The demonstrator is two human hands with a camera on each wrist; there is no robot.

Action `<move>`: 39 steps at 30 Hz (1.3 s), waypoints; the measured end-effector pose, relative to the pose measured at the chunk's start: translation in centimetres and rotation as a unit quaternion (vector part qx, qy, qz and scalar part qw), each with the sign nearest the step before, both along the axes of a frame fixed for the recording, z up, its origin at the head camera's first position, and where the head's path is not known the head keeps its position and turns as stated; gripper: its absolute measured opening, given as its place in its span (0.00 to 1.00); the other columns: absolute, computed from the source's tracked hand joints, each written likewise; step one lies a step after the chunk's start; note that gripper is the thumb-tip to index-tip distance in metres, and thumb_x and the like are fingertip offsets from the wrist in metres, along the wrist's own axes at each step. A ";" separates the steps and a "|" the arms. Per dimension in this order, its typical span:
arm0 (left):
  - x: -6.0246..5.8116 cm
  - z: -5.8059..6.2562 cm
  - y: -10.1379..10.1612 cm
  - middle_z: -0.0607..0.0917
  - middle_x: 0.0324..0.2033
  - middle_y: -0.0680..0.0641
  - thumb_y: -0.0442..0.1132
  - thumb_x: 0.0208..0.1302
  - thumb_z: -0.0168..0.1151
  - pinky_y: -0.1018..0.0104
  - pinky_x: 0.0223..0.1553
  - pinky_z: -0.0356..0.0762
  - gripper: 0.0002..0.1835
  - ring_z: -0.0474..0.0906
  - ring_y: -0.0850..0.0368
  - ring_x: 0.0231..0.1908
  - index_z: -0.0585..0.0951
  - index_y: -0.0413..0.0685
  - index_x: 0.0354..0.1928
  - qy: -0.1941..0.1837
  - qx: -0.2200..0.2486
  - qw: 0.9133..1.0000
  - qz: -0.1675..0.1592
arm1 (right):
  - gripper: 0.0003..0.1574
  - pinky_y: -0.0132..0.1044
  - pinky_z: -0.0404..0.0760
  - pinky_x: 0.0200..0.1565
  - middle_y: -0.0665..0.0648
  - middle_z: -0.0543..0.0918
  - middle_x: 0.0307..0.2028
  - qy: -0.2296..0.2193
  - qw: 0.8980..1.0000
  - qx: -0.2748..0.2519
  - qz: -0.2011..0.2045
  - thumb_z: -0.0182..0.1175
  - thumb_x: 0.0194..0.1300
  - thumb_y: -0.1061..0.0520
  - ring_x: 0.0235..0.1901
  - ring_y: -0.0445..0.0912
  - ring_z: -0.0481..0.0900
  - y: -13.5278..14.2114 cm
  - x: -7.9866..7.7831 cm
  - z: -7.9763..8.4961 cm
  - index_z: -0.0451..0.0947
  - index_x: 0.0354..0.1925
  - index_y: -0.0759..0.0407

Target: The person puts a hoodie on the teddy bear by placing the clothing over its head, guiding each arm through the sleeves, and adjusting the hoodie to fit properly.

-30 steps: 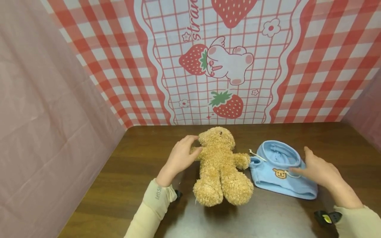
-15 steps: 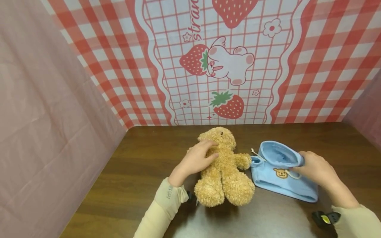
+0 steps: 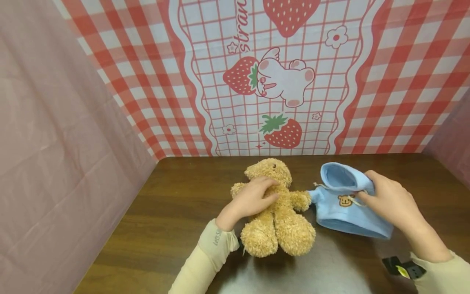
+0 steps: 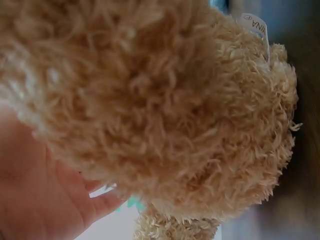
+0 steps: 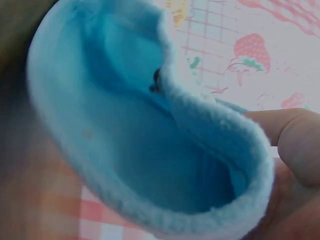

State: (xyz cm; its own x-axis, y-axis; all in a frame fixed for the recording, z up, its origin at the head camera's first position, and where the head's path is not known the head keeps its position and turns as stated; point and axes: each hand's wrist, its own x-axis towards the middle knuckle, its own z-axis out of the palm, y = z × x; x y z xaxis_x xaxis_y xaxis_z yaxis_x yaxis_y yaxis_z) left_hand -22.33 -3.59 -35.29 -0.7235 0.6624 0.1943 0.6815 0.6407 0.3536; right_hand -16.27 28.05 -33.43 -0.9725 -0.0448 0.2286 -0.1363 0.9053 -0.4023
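A tan, curly-furred teddy bear [image 3: 282,212] lies on its back on the table, head toward the wall. My left hand [image 3: 251,200] rests across its chest with the fingers fairly straight. In the left wrist view the bear's fur [image 4: 165,110] fills most of the picture, and a white tag [image 4: 256,25] sticks out. To the bear's right, my right hand [image 3: 394,202] pinches a light blue doll hoodie [image 3: 338,214] near the hood, thumb in front. The hoodie is tilted up, with a bear-face patch and cream drawstrings. The right wrist view looks into its open bottom [image 5: 120,145].
A dark brown wooden table [image 3: 161,220] lies beneath everything. Behind it hangs a red-and-white checked cloth [image 3: 165,102] with strawberry prints. A pink curtain [image 3: 66,143] closes off the left side, and another pink cloth [image 3: 449,126] hangs at the right.
My left hand has moved right from beside the bear onto its chest. The right hand has taken hold of the hoodie and lifted it, tipping it more upright.
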 end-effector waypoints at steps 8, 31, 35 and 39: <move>-0.1 0.3 0.8 0.75 0.56 0.51 0.51 0.67 0.48 0.66 0.62 0.59 0.22 0.67 0.58 0.58 0.72 0.48 0.58 0.006 -0.009 1.000 -0.009 | 0.22 0.51 0.70 0.23 0.67 0.78 0.34 0.080 0.997 -0.004 -0.009 0.61 0.50 0.60 0.27 0.54 0.74 -1.9 0.6 2.7 0.69 0.44 0.64; -1.0 0.7 1.9 0.72 0.57 0.48 0.57 0.61 0.54 0.68 0.51 0.70 0.39 0.72 0.60 0.53 0.51 0.54 0.69 -0.131 0.154 0.979 -0.021 | 0.17 0.24 0.65 0.36 0.56 0.80 0.35 0.251 0.961 -0.067 0.097 0.63 0.50 0.69 0.32 0.27 0.65 -6.8 0.0 5.3 0.77 0.40 0.58; -1.0 0.9 1.5 0.76 0.50 0.51 0.55 0.64 0.52 0.69 0.45 0.72 0.30 0.73 0.62 0.47 0.61 0.54 0.65 -0.129 0.192 0.973 -0.003 | 0.13 0.26 0.65 0.36 0.56 0.80 0.34 0.251 0.961 -0.074 0.086 0.63 0.51 0.67 0.31 0.30 0.66 -6.9 -0.6 4.7 0.77 0.38 0.59; -1.2 0.9 0.9 0.78 0.44 0.50 0.49 0.66 0.51 0.69 0.41 0.70 0.21 0.73 0.61 0.41 0.69 0.51 0.58 -0.099 0.216 0.971 0.019 | 0.10 0.34 0.66 0.32 0.57 0.80 0.32 0.248 0.964 -0.073 0.061 0.64 0.53 0.62 0.28 0.39 0.68 -6.9 -1.3 3.9 0.78 0.37 0.60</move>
